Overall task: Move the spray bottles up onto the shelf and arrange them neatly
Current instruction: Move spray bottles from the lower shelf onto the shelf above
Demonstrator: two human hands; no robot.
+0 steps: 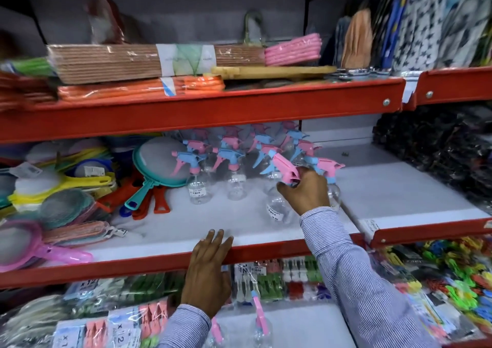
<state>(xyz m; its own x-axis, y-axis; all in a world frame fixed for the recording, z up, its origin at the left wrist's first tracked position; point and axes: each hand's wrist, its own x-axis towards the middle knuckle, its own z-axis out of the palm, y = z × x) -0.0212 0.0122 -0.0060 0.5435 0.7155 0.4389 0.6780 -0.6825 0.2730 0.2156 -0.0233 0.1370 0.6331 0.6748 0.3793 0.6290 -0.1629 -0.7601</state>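
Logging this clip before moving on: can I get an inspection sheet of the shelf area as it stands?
Surface: white middle shelf with red front edge, partly bare.
Job's things: clear spray bottles with pink and blue triggers clustered at the back; more bottles lie below.
Clutter: handled mesh strainers heaped at left; packs of clothes pegs below.
Hands: right hand grips the pink trigger bottle; left hand rests open on the shelf edge.
Cables: nothing seen.
Surroundings: folded mats on the upper shelf, hanging fabrics at right.
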